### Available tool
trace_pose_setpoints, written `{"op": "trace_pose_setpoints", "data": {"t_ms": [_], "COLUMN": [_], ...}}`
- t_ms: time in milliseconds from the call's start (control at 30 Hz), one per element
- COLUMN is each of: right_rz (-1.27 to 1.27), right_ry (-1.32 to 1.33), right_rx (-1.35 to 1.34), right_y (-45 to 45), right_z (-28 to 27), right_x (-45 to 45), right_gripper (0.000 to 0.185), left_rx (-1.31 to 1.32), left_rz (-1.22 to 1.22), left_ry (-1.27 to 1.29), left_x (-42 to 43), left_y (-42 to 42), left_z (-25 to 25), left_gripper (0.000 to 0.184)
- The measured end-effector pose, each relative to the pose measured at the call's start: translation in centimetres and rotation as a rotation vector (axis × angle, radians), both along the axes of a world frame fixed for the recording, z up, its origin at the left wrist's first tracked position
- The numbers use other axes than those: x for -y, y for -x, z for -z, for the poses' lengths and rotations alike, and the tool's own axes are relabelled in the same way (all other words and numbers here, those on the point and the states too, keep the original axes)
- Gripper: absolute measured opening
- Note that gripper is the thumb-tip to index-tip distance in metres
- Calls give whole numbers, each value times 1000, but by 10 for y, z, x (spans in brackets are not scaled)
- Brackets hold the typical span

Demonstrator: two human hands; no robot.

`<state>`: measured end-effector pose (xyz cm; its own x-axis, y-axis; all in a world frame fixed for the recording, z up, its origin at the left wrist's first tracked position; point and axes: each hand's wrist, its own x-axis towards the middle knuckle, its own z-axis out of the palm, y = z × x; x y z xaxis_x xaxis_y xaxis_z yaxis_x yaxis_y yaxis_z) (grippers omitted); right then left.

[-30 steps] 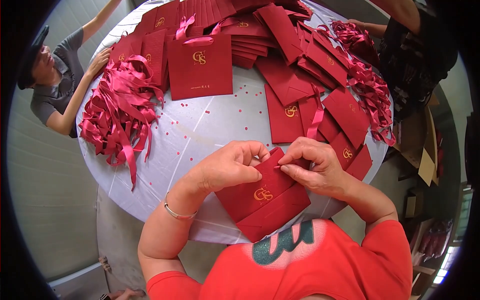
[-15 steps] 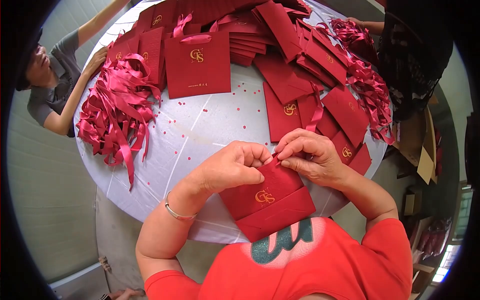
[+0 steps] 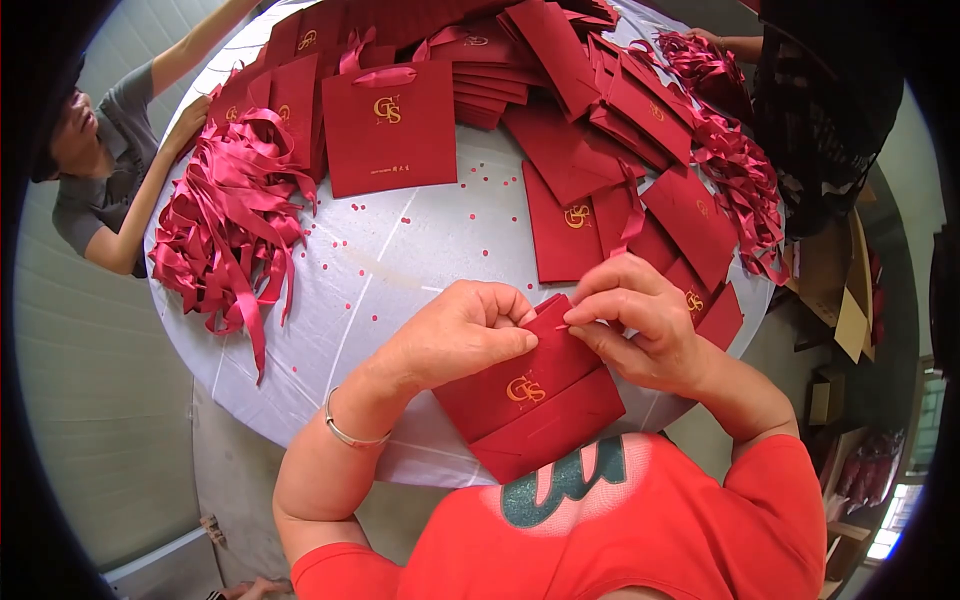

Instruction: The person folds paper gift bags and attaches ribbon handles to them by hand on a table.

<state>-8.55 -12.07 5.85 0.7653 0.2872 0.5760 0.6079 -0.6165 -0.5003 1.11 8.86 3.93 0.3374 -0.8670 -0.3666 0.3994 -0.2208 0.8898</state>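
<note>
A flat red paper bag (image 3: 535, 400) with a gold logo lies tilted in front of my chest, over the table's near edge. My left hand (image 3: 470, 335) pinches its upper edge between thumb and fingers. At the same edge, just to the right, my right hand (image 3: 635, 315) pinches a small pink ribbon end (image 3: 562, 327) at the bag's surface. The rest of that ribbon is hidden. Beyond my right hand, a ribbon (image 3: 632, 220) rests on other red bags.
Pink ribbons (image 3: 225, 215) are heaped at the left, with more ribbons (image 3: 735, 180) at the right. A bag with a ribbon handle (image 3: 390, 130) and stacked bags (image 3: 490, 75) cover the far side. People stand at left and right. Red dots lie on the white tablecloth (image 3: 400, 250).
The held bag has tilted a little and come back near its earlier angle. My right fingers have shifted along its upper edge and now hold the ribbon end slightly clear of it.
</note>
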Motion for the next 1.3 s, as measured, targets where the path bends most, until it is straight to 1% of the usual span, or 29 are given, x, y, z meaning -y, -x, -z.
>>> {"op": "trace_pose_setpoints", "data": {"t_ms": [33, 100, 267, 333, 467, 533, 567, 633, 667, 733, 767, 833, 967, 1033, 1067, 1100, 1133, 1167, 1200, 1267, 1300], "right_rz": [0, 0, -30, -16, -15, 5, 5, 81, 81, 128, 128, 163, 183, 131, 183, 149, 116, 102, 100, 5, -60], "right_ry": [1, -44, -63, -38, 12, 141, 141, 256, 256, 466, 465, 563, 663, 482, 270, 231, 192, 244, 244, 86, -42], "right_rx": [-2, -128, -134, -175, -143, -173, -173, -172, -171, -191, -189, -192, -233, -333, -381, -428, -478, -491, -492, -521, -595], "right_y": [2, 9, 3, 4, 5, 6, 7, 8, 9, 10, 10, 8, 0, -15, -19, -22, -22, -21, -20, -18, -20], "right_z": [0, 1, 7, 6, 7, 1, -2, -5, -6, -6, -7, -10, -11, -7, -13, -18, -21, -15, -12, -9, -12], "right_x": [-1, -5, -9, -9, -9, -10, -13, -20, -23, -29, -33, -42, -50, -43, -40, -36, -31, -27, -25, -21, -17], "right_gripper": [20, 20, 21, 21, 20, 21, 21, 16, 16, 10, 10, 8, 7, 8, 12, 11, 12, 13, 13, 9, 9], "left_rx": [0, 12, 54, 129, 136, 201, 201, 189, 190, 290, 292, 413, 509, 402, 330, 331, 426, 521, 520, 642, 644], "left_rz": [-17, -19, -26, -18, -37, -57, -57, -68, -68, -60, -60, -126, -131, -168, -223, -230, -183, -132, -134, -54, -52], "left_ry": [0, 0, -9, -52, -53, -50, -50, -46, -46, -72, -73, 6, 20, 13, 169, 171, 127, 81, 80, -23, -24], "left_x": [0, 0, 0, 1, 2, 2, 3, 3, 4, 4, 4, 5, 5, 3, 5, 4, 3, 3, 2, 1, 0], "left_y": [1, 2, 3, 3, 6, 8, 9, 11, 11, 11, 11, 13, 15, 14, 15, 15, 14, 14, 14, 14, 16], "left_z": [0, -2, -4, -3, 0, -4, -4, -4, -3, 3, 10, 21, 20, 18, 22, 21, 20, 19, 15, 1, -4], "left_gripper": [12, 12, 13, 13, 12, 12, 12, 13, 13, 12, 12, 18, 20, 19, 19, 19, 19, 19, 19, 19, 19]}}
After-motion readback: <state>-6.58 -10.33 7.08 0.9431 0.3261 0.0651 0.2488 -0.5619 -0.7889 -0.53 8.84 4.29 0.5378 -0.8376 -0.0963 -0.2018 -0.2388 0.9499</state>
